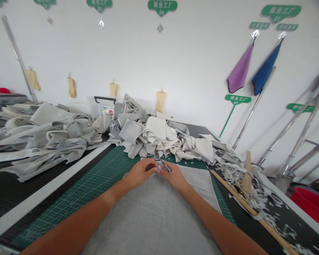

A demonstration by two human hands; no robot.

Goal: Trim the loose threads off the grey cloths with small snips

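The grey cloth (159, 216) lies spread in front of you on the green mat (93, 196), and your fingertips meet around its far edge. Your right hand (175, 176) holds a small blue tool (167, 167), probably a cutter; your left hand (141, 173) is narrow, finger and thumb drawn together. To work well, hold the edge taut between both hands, leave the rest flat, and point the tip away from your left fingers. The rumpled cloths (163, 129) just beyond leave you little room, so don't drag them in. What sits between your fingertips is too small to make out; whether your left hand pinches fabric, you cannot tell. The grey cloth's near end runs out of view.
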